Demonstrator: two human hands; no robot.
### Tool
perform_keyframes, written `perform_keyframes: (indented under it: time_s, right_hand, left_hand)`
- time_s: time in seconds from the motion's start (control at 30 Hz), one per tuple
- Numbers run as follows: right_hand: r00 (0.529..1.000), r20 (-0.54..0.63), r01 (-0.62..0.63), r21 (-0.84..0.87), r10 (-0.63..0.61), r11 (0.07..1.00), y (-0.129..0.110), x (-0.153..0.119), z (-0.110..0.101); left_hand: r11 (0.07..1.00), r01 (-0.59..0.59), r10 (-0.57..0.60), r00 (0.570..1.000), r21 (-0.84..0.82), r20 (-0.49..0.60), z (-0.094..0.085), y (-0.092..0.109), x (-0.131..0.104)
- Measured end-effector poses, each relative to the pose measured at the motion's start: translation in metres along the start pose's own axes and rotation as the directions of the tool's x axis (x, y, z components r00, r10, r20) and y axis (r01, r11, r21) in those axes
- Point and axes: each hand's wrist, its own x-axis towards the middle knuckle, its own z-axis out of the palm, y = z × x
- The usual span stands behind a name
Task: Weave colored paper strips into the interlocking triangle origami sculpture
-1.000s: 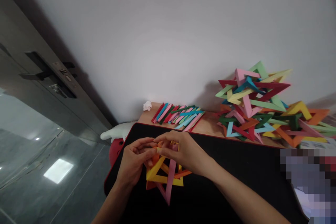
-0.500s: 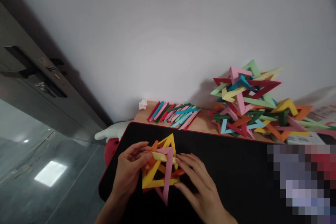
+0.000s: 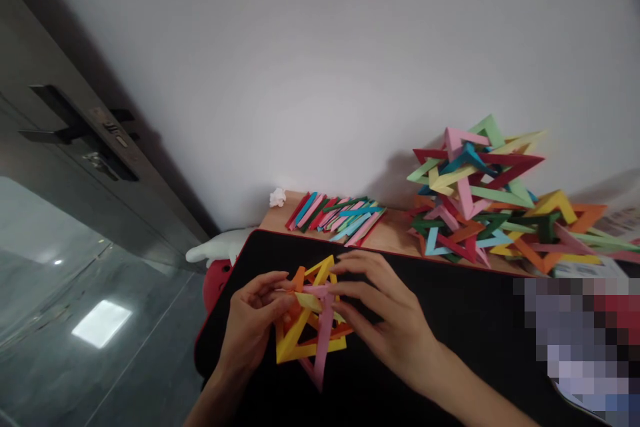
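An interlocked folded-paper star (image 3: 293, 345) of yellow, pink and orange strips is held above the black mat. My left hand (image 3: 251, 317) is closed on its left side, by an orange piece and the inner end of a pale yellow strip (image 3: 309, 301). At the upper right, the thumb and fingers of my right hand (image 3: 385, 310) close on the top corner of the pink strip (image 3: 325, 328), while the forefinger reaches beside the yellow tip. Parts of the star behind my fingers are hidden.
Beyond the black mat (image 3: 450, 340), folded paper strips (image 3: 333, 213) lie on a wooden surface beside a crumpled white paper (image 3: 277, 197). Finished multicoloured paper stars (image 3: 475, 167) are piled at right against the wall. A door (image 3: 75, 133) stands at left, near a red-and-white object (image 3: 217, 280).
My right hand has moved up from the star's lower right side to the pink strip's top corner. The pale yellow strip's right end has come loose and points inward. The view has shifted slightly.
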Motion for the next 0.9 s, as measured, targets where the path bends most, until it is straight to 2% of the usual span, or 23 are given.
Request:
perform_keyframes:
  time_s: [0.13, 0.23, 0.37, 0.53, 0.73, 0.9]
  right_hand:
    - [0.977, 0.212, -0.056, 0.101, 0.034, 0.993, -0.004, 0.032, 0.006]
    - [0.959, 0.26, -0.16, 0.179, 0.11, 0.971, -0.01, 0.04, 0.015]
    - [0.949, 0.243, -0.264, 0.274, 0.199, 0.925, -0.014, 0.04, 0.02]
    - [0.952, 0.197, -0.289, 0.313, 0.236, 0.905, -0.014, 0.04, 0.023]
    - [0.97, 0.081, -0.242, 0.319, 0.227, 0.917, -0.015, 0.037, 0.034]
    - [0.969, 0.032, -0.244, 0.297, 0.246, 0.923, -0.018, 0.033, 0.04]
  left_hand:
    - [1.0, -0.013, 0.013, 1.0, 0.01, 0.004, 0.001, 0.001, -0.001]
    - [0.999, -0.024, 0.024, 1.0, 0.03, 0.02, -0.001, 0.001, -0.002]
    - [0.998, -0.028, 0.025, 0.998, 0.058, 0.05, -0.003, -0.001, 0.0]
    - [0.993, -0.032, 0.026, 0.998, 0.116, 0.055, -0.003, -0.003, 0.0]
    - [0.921, -0.177, 0.194, 0.981, 0.348, -0.014, -0.003, 0.003, -0.012]
    - [0.816, -0.199, 0.28, 0.957, 0.543, -0.071, 0.004, 0.012, -0.023]
